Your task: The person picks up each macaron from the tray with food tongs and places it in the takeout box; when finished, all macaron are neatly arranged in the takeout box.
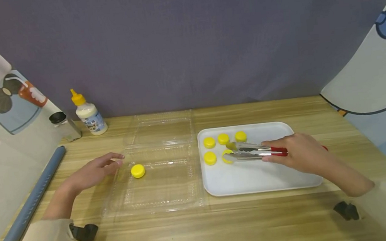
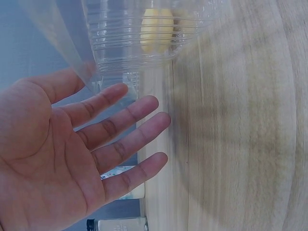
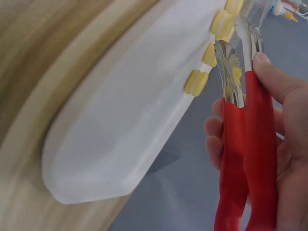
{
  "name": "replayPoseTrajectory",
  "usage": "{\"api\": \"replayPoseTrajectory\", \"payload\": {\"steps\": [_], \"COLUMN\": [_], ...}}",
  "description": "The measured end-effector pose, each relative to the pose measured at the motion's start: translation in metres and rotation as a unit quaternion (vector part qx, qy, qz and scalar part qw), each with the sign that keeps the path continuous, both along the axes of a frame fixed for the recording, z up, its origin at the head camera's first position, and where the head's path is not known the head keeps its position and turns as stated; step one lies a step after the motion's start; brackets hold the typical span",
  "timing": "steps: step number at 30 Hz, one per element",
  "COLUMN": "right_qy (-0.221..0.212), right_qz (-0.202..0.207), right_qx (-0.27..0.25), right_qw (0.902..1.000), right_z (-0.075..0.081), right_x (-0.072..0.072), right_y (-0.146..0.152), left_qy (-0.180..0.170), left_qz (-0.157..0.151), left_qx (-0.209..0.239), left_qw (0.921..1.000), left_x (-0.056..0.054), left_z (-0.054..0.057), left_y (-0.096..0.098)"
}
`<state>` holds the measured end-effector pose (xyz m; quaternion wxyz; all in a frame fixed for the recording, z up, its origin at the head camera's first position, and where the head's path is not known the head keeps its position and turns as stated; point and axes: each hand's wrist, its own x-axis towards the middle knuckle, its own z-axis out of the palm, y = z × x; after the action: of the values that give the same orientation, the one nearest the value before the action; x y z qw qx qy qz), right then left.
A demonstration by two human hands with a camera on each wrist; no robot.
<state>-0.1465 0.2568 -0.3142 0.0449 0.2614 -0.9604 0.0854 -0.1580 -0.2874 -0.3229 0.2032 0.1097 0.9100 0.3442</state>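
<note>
My right hand (image 1: 302,152) grips red-handled metal tongs (image 3: 260,144) over the white tray (image 1: 254,178). Their tips are around or just above a yellow macaron (image 1: 227,160); whether they touch it I cannot tell. Several more yellow macarons (image 1: 209,142) lie in the tray's left part, white filling showing in the right wrist view. To the left lies a clear plastic container (image 1: 166,206) with one yellow macaron (image 1: 137,171) in its base. My left hand (image 1: 94,170) holds nothing, fingers spread in the left wrist view, its fingertips at the container's left edge.
A white bottle with a yellow nozzle (image 1: 91,118) and a black-capped jar (image 1: 67,128) stand at the back left. A grey-blue rolled bar (image 1: 36,193) lies along the left side. Behind the wooden table (image 1: 224,226) hangs a grey cloth (image 1: 186,47).
</note>
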Motion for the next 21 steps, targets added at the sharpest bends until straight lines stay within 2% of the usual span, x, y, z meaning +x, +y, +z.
{"api": "replayPoseTrajectory", "payload": {"steps": [5, 11, 21], "right_qy": [-0.005, 0.015, 0.025], "right_qz": [-0.010, -0.015, -0.017], "right_qx": [0.003, -0.003, -0.010], "right_qw": [0.9999, 0.9998, 0.9995], "right_z": [-0.005, -0.010, -0.012], "right_x": [0.000, 0.001, 0.003], "right_y": [0.000, 0.000, -0.001], "left_qy": [0.003, 0.001, 0.003], "left_qz": [-0.001, -0.001, 0.001], "left_qx": [0.000, -0.002, 0.003], "left_qw": [1.0000, 1.0000, 1.0000], "left_x": [0.000, 0.000, 0.000], "left_z": [0.000, -0.001, 0.000], "left_y": [0.000, 0.000, 0.001]}}
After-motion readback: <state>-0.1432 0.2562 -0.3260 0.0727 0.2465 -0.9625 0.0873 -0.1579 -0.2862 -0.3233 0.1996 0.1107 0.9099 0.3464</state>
